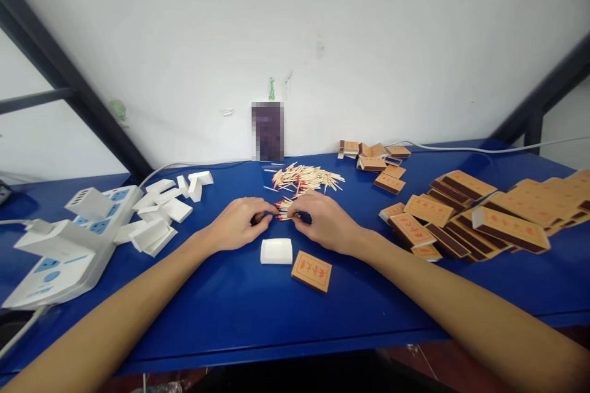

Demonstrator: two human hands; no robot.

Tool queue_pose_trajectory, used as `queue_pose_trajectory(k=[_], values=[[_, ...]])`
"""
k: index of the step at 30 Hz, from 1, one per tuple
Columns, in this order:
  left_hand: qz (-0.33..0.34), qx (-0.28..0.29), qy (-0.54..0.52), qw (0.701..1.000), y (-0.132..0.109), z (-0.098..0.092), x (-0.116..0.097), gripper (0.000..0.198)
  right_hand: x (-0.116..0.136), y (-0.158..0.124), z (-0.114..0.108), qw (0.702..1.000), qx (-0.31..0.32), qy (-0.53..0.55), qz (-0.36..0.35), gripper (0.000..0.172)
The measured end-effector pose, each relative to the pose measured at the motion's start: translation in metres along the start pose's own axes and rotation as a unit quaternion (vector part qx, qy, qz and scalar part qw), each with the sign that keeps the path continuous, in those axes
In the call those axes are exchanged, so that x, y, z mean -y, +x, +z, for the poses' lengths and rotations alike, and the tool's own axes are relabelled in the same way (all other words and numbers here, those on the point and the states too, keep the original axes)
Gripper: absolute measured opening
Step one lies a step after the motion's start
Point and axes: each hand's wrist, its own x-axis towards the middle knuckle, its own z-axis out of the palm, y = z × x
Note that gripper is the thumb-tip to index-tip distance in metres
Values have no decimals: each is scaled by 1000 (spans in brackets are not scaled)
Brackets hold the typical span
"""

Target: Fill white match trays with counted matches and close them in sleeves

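A small bunch of matches (284, 209) with red heads lies between my two hands on the blue table. My left hand (242, 222) is curled, its fingertips against the red-headed ends. On the other side, my right hand (320, 221) pinches the plain ends; its fingers hide part of them. Just behind is a loose pile of matches (311, 178). A white inner matchbox tray (276, 251) sits in front of my hands. To its right lies an orange-brown matchbox cover (312, 271) with red characters, slightly turned.
White inner trays (157, 218) are heaped at left beside a white power strip (104, 221) with plugs. Many matchbox covers (465, 218) are piled at right, with more small boxes (373, 163) behind. A white cable (452, 148) runs along the wall. A pixelated dark rectangle (268, 132) stands at the back.
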Motion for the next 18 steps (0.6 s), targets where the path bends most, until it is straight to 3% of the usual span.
queue_pose_trajectory(k=[18], values=[[-23, 5, -35, 999, 2, 2, 1, 23, 1, 0, -1, 1000, 14, 0, 4, 12]])
